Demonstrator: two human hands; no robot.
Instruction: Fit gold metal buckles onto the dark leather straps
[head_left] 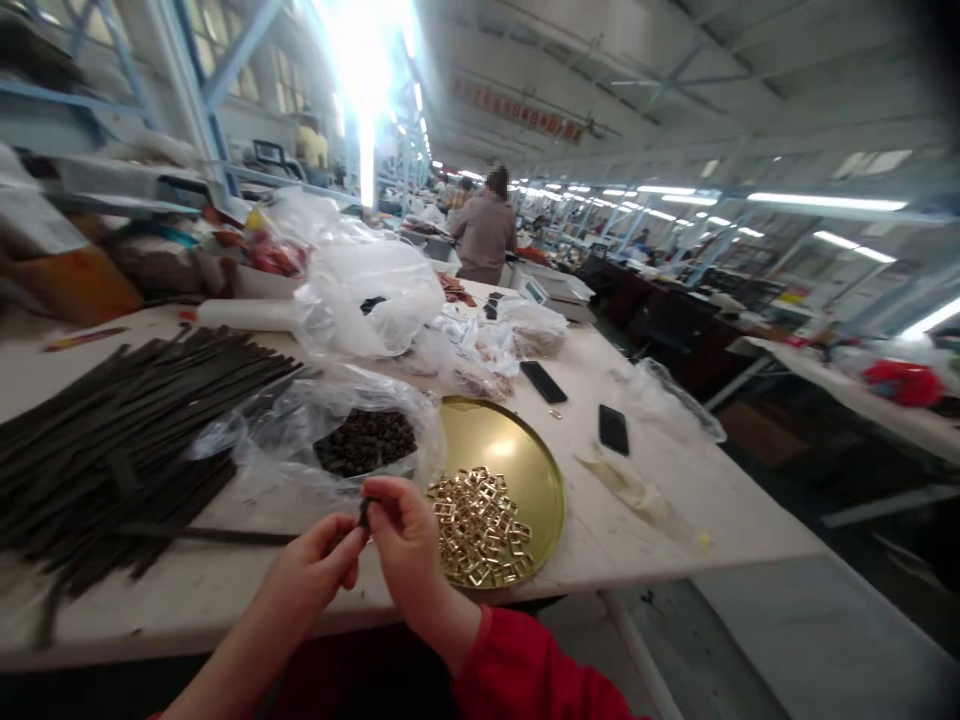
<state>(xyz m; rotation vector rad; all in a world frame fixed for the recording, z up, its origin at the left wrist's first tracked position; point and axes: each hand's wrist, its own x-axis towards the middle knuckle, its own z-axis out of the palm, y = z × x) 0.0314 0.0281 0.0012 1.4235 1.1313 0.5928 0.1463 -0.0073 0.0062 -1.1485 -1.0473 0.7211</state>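
My left hand [326, 555] and my right hand [409, 545] meet at the table's front, fingertips pinched together on the end of a dark strap [365, 510]. A length of dark strap [225, 536] runs from the left up to my left hand; it looks like the same piece, though my fingers hide the join. Just beyond my hands lies an open clear plastic bag [262, 425] with many small dark loops [367, 442] inside. Right of my right hand, a round gold tray [536, 455] bears a heap of small gold buckles [480, 525].
A pile of long dark straps [135, 420] covers the table's left side. White plastic bags [375, 290] stand farther back. Two black phone-like slabs [543, 381] [613, 430] and a crumpled pale piece [630, 485] lie to the right. A person [486, 230] stands beyond the table.
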